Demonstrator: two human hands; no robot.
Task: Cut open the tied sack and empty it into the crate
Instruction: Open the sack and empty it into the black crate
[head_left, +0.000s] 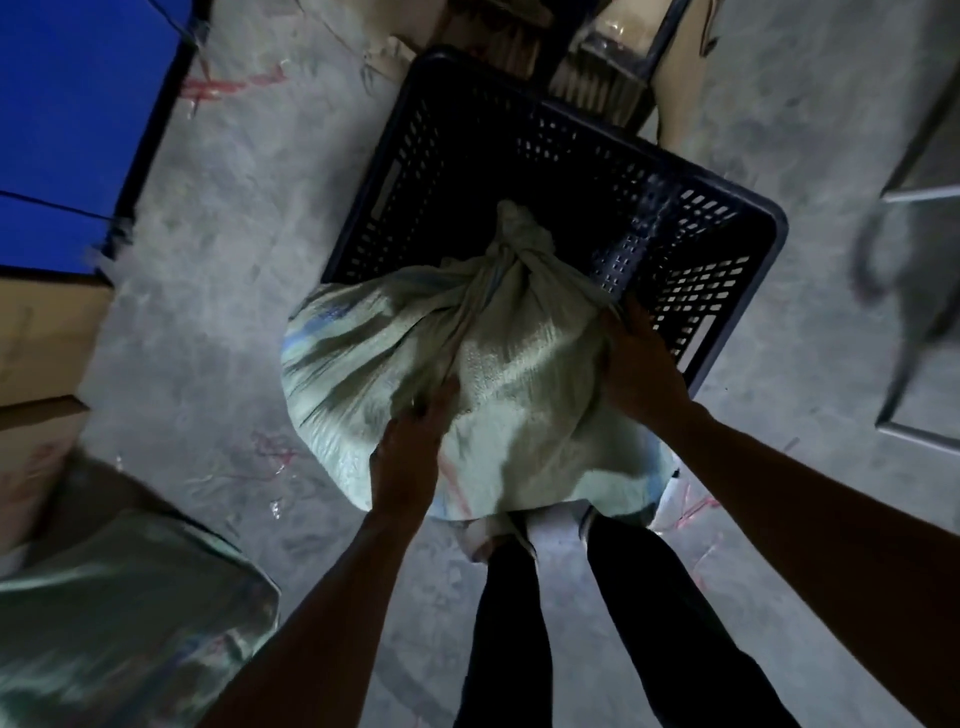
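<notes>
Head view, sack: I see a pale woven sack (498, 374), knotted shut at its neck (519, 249), leaning over the near rim of the crate with the knot end hanging inside it.
Head view, crate: a dark perforated plastic crate (571, 156) sits on the concrete floor (234, 234), far of the sack; the part of its inside that I can see is dark.
Head view, left hand: my left hand (410, 447) is on the near left face of the sack, fingers curled into a fold of the fabric and gripping it.
Head view, right hand: my right hand (639, 364) is on the sack's right side beside the crate wall, fingertips pinching the cloth near the gathered neck.
Head view, legs: dark trousers (519, 623) stand just near of the sack.
Head view, surroundings: a second pale sack (114, 613) lies at the near left; cardboard boxes (41, 353) stand at the left; a blue sheet (67, 114) shows at the far left.
</notes>
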